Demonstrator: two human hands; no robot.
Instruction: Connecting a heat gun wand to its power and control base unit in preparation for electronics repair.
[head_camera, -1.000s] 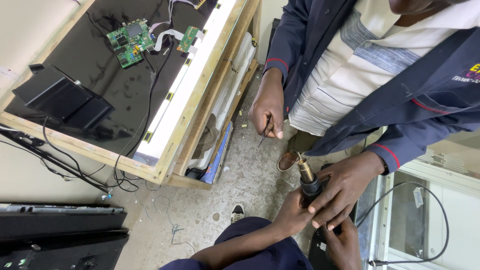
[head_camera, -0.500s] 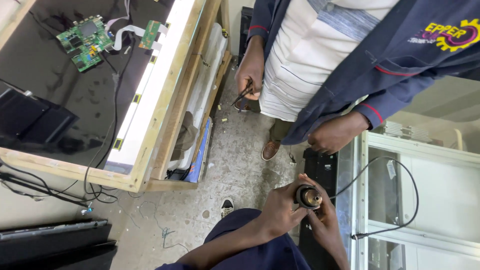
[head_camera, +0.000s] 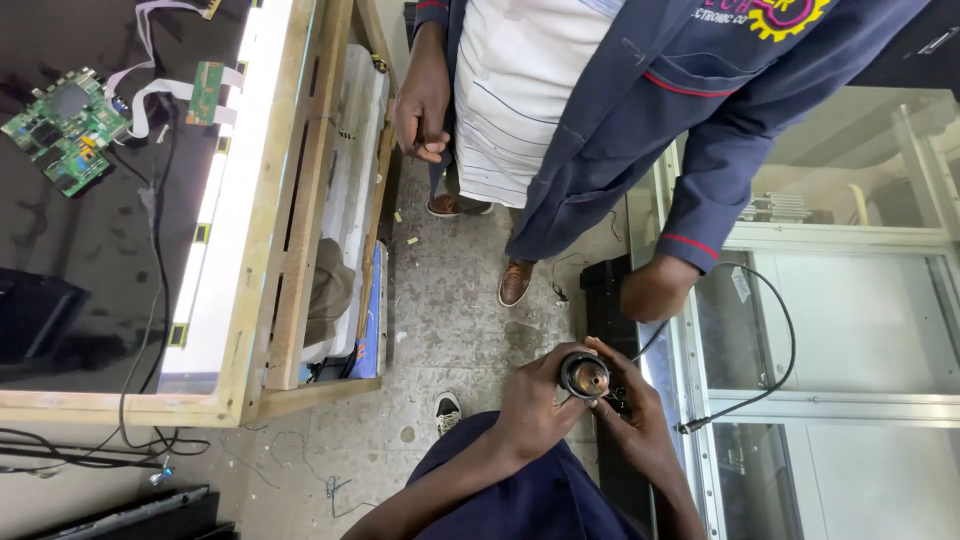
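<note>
My left hand (head_camera: 532, 402) and my right hand (head_camera: 630, 403) both grip a black corded hand tool (head_camera: 585, 377) with a round metal tip that points up at the camera. Its black cable (head_camera: 765, 340) loops off to the right. Both hands sit in front of my blue-clad lap, above a black box on the floor. Opposite me stands another person in a blue jacket (head_camera: 640, 110); one of their hands (head_camera: 655, 288) hangs just above my tool with nothing in it, and their other hand (head_camera: 422, 110) holds a small thin object.
A wooden-framed table (head_camera: 300, 260) at left carries a dark flat panel (head_camera: 90, 250) with a green circuit board (head_camera: 62, 128), ribbon cables and black wires. A glass-fronted metal cabinet (head_camera: 850, 330) stands at right. The concrete floor (head_camera: 450, 310) lies between.
The other person has let go of the tool and drawn their hand back. I now hold the tool alone with both hands, tip up. The camera view has shifted right.
</note>
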